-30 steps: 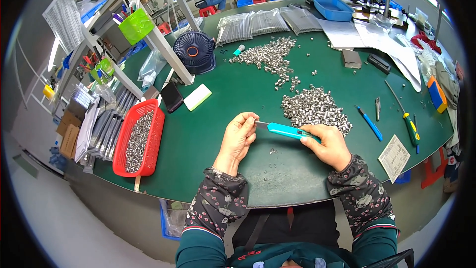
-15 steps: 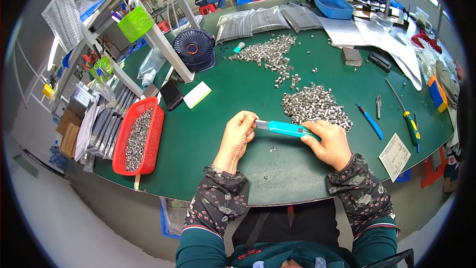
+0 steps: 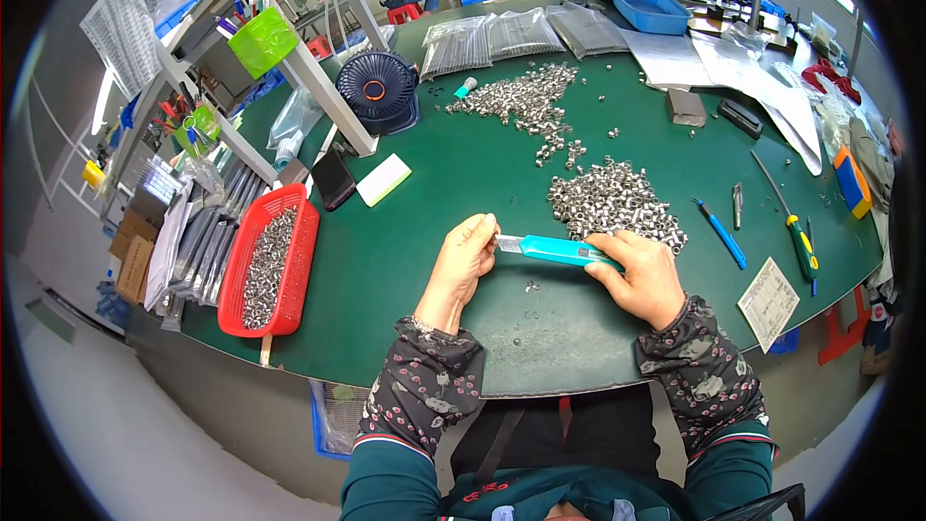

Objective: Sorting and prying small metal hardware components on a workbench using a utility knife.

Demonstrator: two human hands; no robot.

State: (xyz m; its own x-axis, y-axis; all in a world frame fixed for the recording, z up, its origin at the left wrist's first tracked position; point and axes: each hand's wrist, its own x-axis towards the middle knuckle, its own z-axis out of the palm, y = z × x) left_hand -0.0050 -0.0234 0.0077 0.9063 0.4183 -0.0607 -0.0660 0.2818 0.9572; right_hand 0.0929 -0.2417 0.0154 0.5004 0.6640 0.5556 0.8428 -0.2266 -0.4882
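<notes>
A turquoise utility knife (image 3: pixel 558 250) lies in my right hand (image 3: pixel 640 278), whose fingers and thumb wrap its rear end. Its blade points left and reaches the fingertips of my left hand (image 3: pixel 459 262). There the thumb and forefinger are pinched together on something too small and covered to make out. Just beyond the knife is a heap of small silver metal rings (image 3: pixel 617 201). A few tiny bits (image 3: pixel 531 287) lie on the green table top (image 3: pixel 434 183) below the blade.
A second spread of metal pieces (image 3: pixel 526 104) lies farther back. To the left stand a red basket (image 3: pixel 301 270) of pieces, a phone (image 3: pixel 334 180) and a fan (image 3: pixel 377 92). On the right lie a blue pen-like tool (image 3: pixel 721 236), a screwdriver (image 3: pixel 800 246) and a paper slip (image 3: pixel 769 304).
Both hands and the knife stay almost in the same place. I see only a very slight shift at the left fingertips and blade.
</notes>
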